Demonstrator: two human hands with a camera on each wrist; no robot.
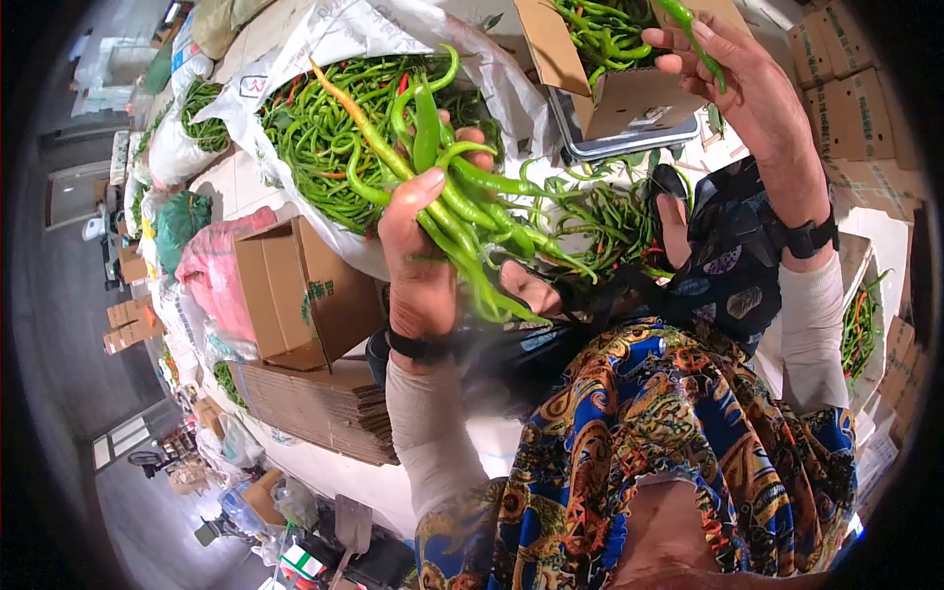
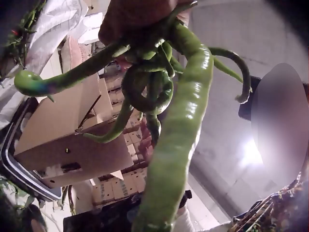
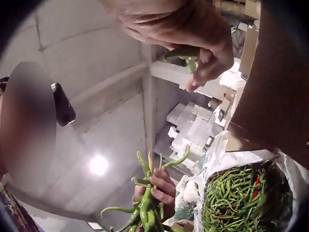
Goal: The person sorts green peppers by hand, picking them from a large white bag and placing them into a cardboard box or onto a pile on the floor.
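My left hand (image 1: 418, 246) grips a bunch of long green chili peppers (image 1: 462, 211), one of them turning orange toward its tip. In the left wrist view, a large green pepper (image 2: 186, 116) hangs close to the camera, with curled ones behind it. Up at the right, my right hand (image 1: 762, 93) pinches a green chili pepper (image 1: 693, 44) beside the open carton (image 1: 639, 103). The right wrist view shows that hand (image 3: 188, 29) from behind, hiding much of its pepper (image 3: 190, 63). Below the left hand's bunch lies the wide white sack (image 1: 511, 74) full of green peppers.
The carton with peppers stands on a grey scale platform (image 1: 629, 147). Loose peppers (image 1: 615, 221) lie on the floor by the feet. An open empty carton (image 1: 305, 290) sits on stacked flattened cardboard (image 1: 305, 413) at the left. More cartons (image 1: 855, 113) stand at the far right.
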